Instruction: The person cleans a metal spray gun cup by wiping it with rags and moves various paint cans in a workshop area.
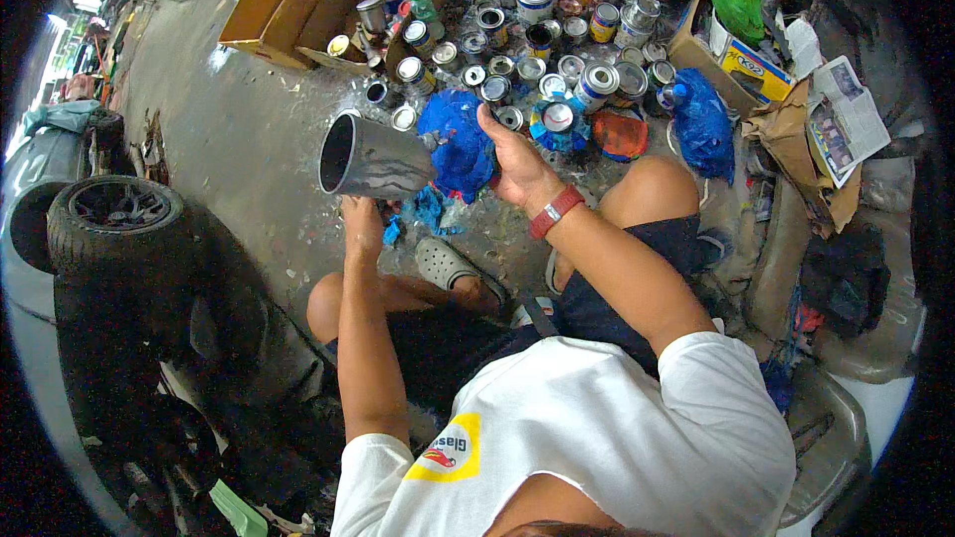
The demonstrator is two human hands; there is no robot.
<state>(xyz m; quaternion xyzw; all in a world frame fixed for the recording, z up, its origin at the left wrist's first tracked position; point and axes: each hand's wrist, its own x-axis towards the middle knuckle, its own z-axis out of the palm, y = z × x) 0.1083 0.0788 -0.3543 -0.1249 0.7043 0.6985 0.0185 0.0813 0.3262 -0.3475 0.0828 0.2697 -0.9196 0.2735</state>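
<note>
A dark grey cup (383, 161) lies on its side in the air, its open mouth facing left. From below, my left hand (361, 222) is closed on it; most of the fingers are hidden behind the cup. Right against the cup's base is a rounded, crumpled blue thing (460, 144), its exact kind not clear. My right hand (519, 164) grips its right side, thumb up, with the other fingers partly hidden behind it. Scraps of lighter blue material (428, 207) show on the floor below.
Many paint cans (534, 2) crowd the floor ahead. Open cardboard boxes (279, 8) stand at the far left. To the right are a blue plastic bag (702, 124), a green bag (734, 2) and newspaper (848, 119). A car wheel (117, 224) is at my left.
</note>
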